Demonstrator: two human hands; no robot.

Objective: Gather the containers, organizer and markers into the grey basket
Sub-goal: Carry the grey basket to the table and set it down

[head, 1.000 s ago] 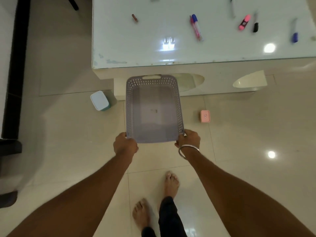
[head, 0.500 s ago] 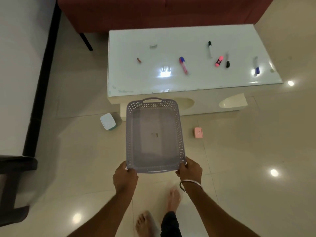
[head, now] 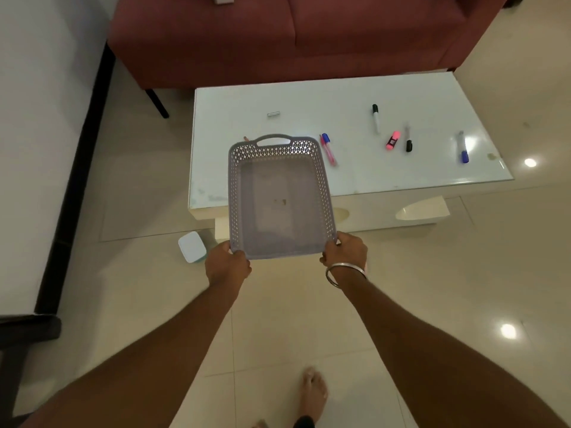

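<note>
Grey basket [head: 325,193] held off the floor by both of my hands, each at a near corner of its short end. Left hand [head: 227,265] has its fingers curled around the near-left corner; right hand [head: 346,250], with a metal bangle [head: 335,274] at the wrist, grips the near-right corner the same way. The basket's far end, the one with the handle cut-out, overlaps the near edge of the white table [head: 309,100] in view. Inside: only a few small dark specks on the bottom (too small to identify). On the table, left to right: a pink marker and a blue-capped marker lying together [head: 327,148] just beside the basket's far right corner, a white marker with a black cap [head: 375,118], a pink highlighter [head: 392,140], a black marker [head: 408,139], and a blue marker [head: 462,147] near the right end. A white-lidded teal container [head: 191,247] sits on the floor tiles by the table's left leg, close to my left hand. Red sofa [head: 278,35] stands behind the table.
</note>
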